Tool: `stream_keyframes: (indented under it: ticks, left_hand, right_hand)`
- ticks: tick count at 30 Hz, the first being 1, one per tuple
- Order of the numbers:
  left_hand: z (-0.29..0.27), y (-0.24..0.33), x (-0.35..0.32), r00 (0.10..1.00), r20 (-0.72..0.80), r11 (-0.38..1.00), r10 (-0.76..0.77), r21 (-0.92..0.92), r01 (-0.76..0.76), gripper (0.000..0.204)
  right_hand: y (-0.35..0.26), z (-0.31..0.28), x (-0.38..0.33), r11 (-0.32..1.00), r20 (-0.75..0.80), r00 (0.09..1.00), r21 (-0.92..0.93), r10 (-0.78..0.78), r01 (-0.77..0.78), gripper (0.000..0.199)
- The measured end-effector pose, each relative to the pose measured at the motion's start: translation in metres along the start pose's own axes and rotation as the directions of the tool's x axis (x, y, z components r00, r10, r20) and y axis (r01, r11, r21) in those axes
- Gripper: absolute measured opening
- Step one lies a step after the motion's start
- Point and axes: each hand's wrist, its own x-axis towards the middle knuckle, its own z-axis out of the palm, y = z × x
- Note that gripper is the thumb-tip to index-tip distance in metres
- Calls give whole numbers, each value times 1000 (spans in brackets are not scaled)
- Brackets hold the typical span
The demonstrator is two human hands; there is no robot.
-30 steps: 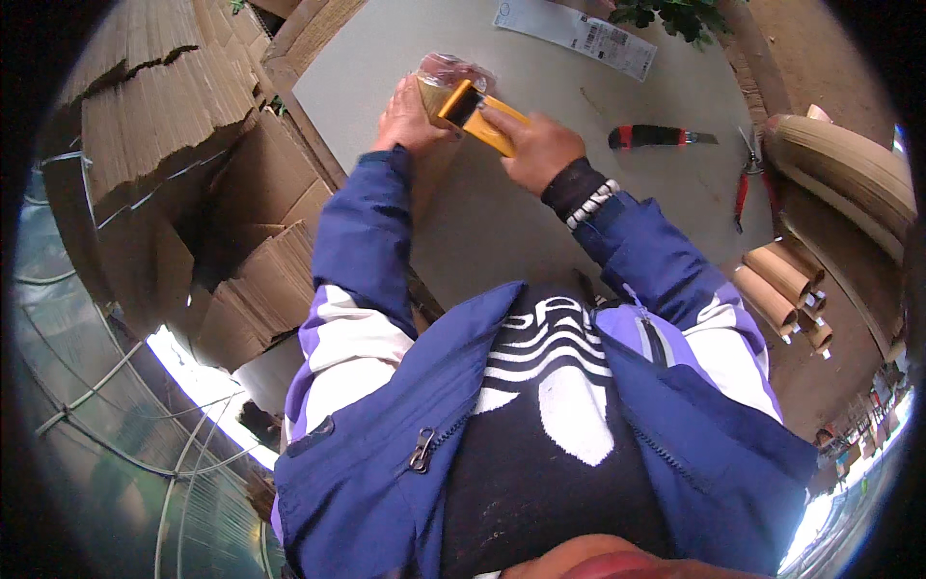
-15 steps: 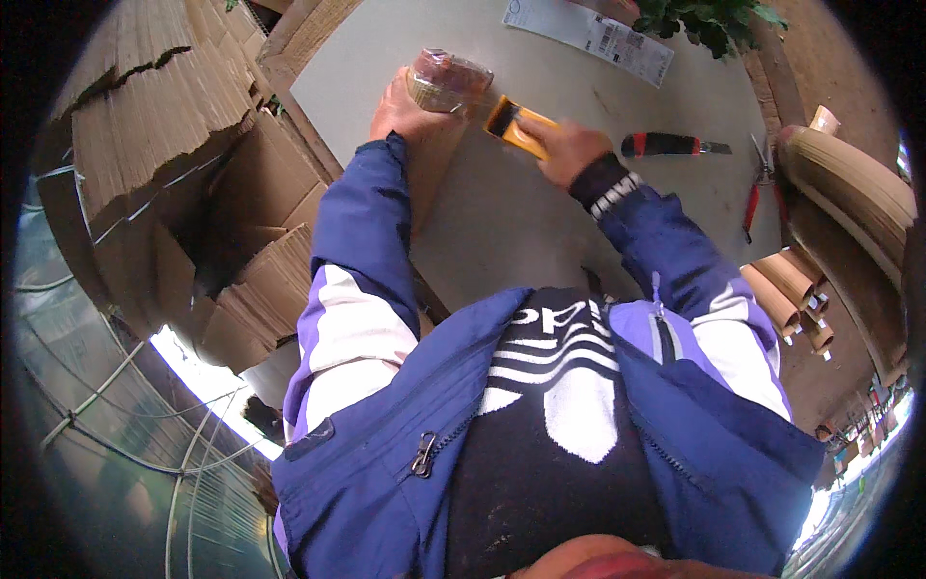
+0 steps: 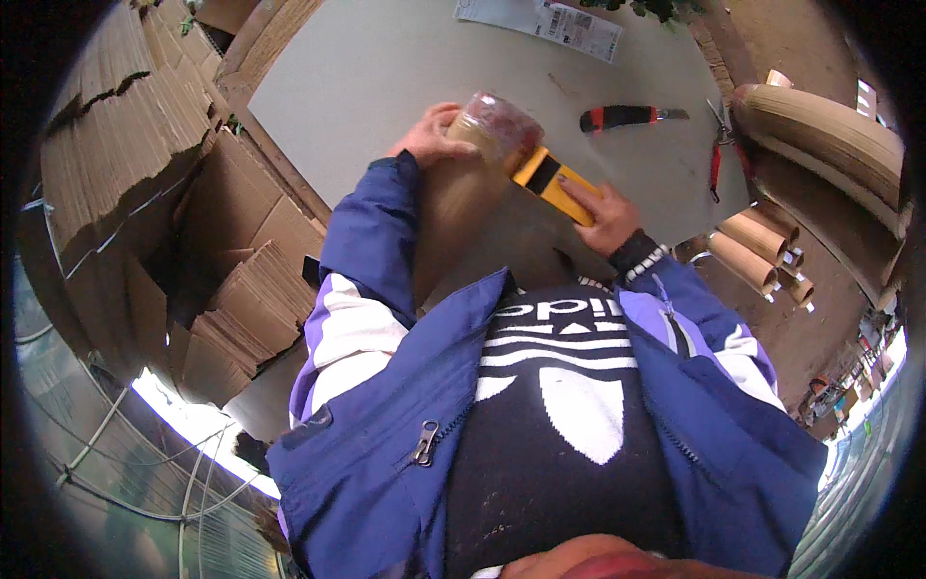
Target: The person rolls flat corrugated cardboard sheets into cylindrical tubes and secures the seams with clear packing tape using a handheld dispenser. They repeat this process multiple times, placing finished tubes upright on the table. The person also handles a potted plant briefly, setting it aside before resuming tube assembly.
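Observation:
My left hand (image 3: 434, 135) is closed around the far end of a long brown cardboard package (image 3: 458, 193), which runs back toward my body and is blurred. Clear shiny film or tape covers its end (image 3: 502, 121), with something reddish showing through. A yellow tape dispenser (image 3: 557, 185) with a dark band is gripped in my right hand (image 3: 610, 220). Its front meets, or nearly meets, the package's wrapped end; blur hides the exact contact. Beyond the dispenser, a black and red utility knife (image 3: 622, 118) lies on the grey tabletop (image 3: 357, 106).
Red-handled pruning shears (image 3: 717, 159) lie near the table's right edge. A printed label sheet (image 3: 550, 24) and green leaves (image 3: 651, 8) are at the far side. Flat cardboard stacks (image 3: 130, 154) stand left; brown tubes (image 3: 752, 241) and a large curved cardboard bundle (image 3: 820, 130) are right.
Both hands have come nearer my body, the left moving rightward with the package. The tape dispenser has gone from beside the wrapped end to right against or beside its near corner. The view has shifted.

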Motion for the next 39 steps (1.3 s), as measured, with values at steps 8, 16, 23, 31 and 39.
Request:
stream_keyframes:
  ticks: [8, 16, 23, 31, 39]
  left_hand:
    - [9, 9, -30, 793, -493, 717, 358, 689, 105, 98]
    - [18, 36, -34, 803, -566, 823, 185, 536, 189, 75]
    - [-77, -15, 1, 967, -256, 970, -3, 233, 65, 88]
    - [-87, 4, -21, 812, -554, 745, 185, 617, 252, 112]
    - [-63, 48, -24, 757, -639, 724, 140, 587, 362, 95]
  right_hand:
    - [-94, -5, 109, 990, -117, 986, 59, -118, 126, 65]
    - [-41, -93, 27, 992, 8, 996, -93, -89, 90, 60]
    - [-30, 17, 105, 991, 41, 998, -124, -39, 44, 58]
    - [-106, 23, 166, 998, -58, 997, 43, -51, 53, 58]
    - [-63, -8, 119, 988, 18, 988, -39, -151, 151, 60]
